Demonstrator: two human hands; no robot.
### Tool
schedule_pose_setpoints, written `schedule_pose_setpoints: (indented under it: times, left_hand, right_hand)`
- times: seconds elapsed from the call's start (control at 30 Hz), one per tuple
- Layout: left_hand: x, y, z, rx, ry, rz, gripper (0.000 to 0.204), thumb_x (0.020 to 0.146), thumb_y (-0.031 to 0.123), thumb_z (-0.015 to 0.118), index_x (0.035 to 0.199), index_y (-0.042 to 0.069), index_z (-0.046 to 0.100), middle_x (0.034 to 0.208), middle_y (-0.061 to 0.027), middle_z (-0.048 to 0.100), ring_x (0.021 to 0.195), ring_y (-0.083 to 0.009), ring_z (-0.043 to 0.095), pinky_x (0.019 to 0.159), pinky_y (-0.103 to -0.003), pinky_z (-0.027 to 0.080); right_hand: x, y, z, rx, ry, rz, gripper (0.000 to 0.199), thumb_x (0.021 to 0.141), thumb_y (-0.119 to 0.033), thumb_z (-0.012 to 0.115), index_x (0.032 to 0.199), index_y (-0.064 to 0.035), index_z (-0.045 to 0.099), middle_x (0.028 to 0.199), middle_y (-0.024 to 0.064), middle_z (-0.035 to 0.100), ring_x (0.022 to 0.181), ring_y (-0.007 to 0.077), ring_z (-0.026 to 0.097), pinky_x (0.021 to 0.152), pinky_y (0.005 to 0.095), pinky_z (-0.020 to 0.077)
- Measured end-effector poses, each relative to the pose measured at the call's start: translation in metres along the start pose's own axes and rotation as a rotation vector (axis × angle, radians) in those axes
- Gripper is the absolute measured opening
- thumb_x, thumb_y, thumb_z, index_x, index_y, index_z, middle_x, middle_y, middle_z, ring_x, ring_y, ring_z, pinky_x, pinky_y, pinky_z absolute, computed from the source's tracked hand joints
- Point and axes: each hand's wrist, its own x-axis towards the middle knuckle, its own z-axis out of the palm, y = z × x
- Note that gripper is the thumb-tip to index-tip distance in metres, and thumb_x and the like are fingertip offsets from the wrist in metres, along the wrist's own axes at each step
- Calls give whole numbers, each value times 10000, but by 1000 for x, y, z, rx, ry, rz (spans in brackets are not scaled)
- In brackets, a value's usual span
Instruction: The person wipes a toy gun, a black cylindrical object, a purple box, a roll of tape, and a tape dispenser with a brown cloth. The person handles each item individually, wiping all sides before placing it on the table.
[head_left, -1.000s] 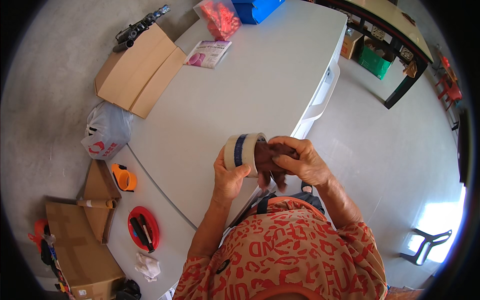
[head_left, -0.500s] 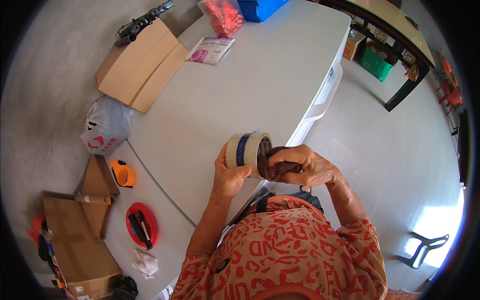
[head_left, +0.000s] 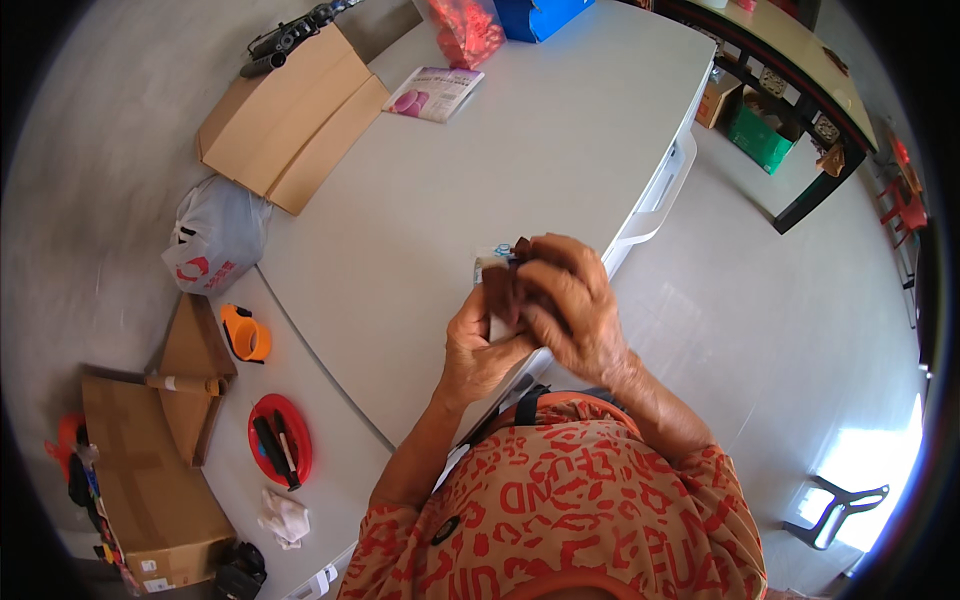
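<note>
My left hand (head_left: 477,350) is closed round a wide roll of clear packing tape (head_left: 499,328), held up over the table's front edge. Much of the roll is hidden behind the cloth and my fingers. A dark brown cloth (head_left: 503,290) is bunched in my right hand (head_left: 575,305), whose fingers bend over it. The cloth lies against the outside of the roll. A small loose end of film (head_left: 497,250) shows at the roll's far side.
Left on the grey table (head_left: 480,180) are an orange tape dispenser (head_left: 246,334), a red plate (head_left: 304,432) with dark-handled tools, and a white cloth (head_left: 286,517). Cardboard boxes (head_left: 150,470), a plastic bag (head_left: 222,235), a purple-and-white packet (head_left: 434,94) and a blue box (head_left: 541,15) stand around.
My right hand with the brown cloth has moved from the roll's open right end up and left over its outer face. The roll has turned in my left hand.
</note>
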Motion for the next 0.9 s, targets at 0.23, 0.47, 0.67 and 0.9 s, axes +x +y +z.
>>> schedule_pose_setpoints:
  times: [0.23, 0.47, 0.67, 0.9]
  left_hand:
    - [-8, 6, 8, 205, -64, -128, 386, 758, 88, 791, 1048, 6, 551, 934, -24, 632, 846, -83, 602, 736, -268, 518]
    - [7, 5, 5, 131, 55, -58, 448, 749, 15, 763, 1134, 14, 534, 1079, -44, 588, 1023, -123, 557, 889, -294, 466]
    - [11, -7, -12, -21, 21, -155, 477, 790, 46, 685, 1220, 22, 481, 1161, -50, 531, 1122, -154, 506, 977, -326, 412]
    - [28, 14, -7, -562, 89, -134, 532, 972, 358, 434, 1388, 36, 355, 1391, -96, 434, 1294, -218, 404, 1071, -392, 318]
  right_hand:
    - [27, 29, -7, 467, -220, 362, 302, 868, -73, 555, 1162, -28, 603, 1050, 154, 625, 944, 274, 634, 843, 346, 514]
    - [10, 11, 2, 11, -52, -92, 371, 697, -82, 747, 1058, -111, 669, 1084, 87, 614, 1045, 288, 590, 874, 418, 485]
    - [-1, 16, 15, -57, 108, -117, 377, 660, -56, 759, 1023, -94, 665, 1120, 113, 585, 1046, 319, 570, 891, 428, 479]
    - [2, 12, 26, -200, 232, -221, 443, 598, 29, 747, 1018, -80, 658, 1157, 141, 544, 1074, 360, 550, 869, 451, 498]
